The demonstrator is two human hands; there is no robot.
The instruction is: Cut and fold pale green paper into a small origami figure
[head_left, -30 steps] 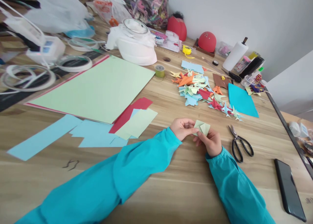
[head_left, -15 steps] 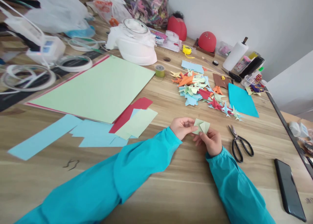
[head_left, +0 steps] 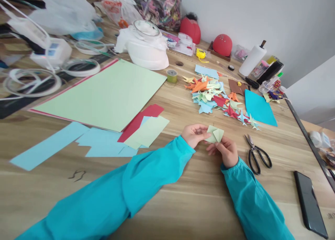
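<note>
Left fingers (head_left: 202, 137) pinch a folded pale-green paper (head_left: 216, 132); right fingers (head_left: 223, 150) at its lower edge, grip unclear

On the table (head_left: 167, 206), a card sheet (head_left: 104, 93) lies left, paper strips (head_left: 49, 145) along its near edge. A paper piece (head_left: 216, 132) sits between the left hand (head_left: 193, 136) and the right hand (head_left: 227, 151); scissors (head_left: 252, 148) lie right of both, a phone (head_left: 310, 203) nearer and farther right. Beyond the hands lie paper figures (head_left: 206, 94), a spool (head_left: 172, 77) left of them.
</note>
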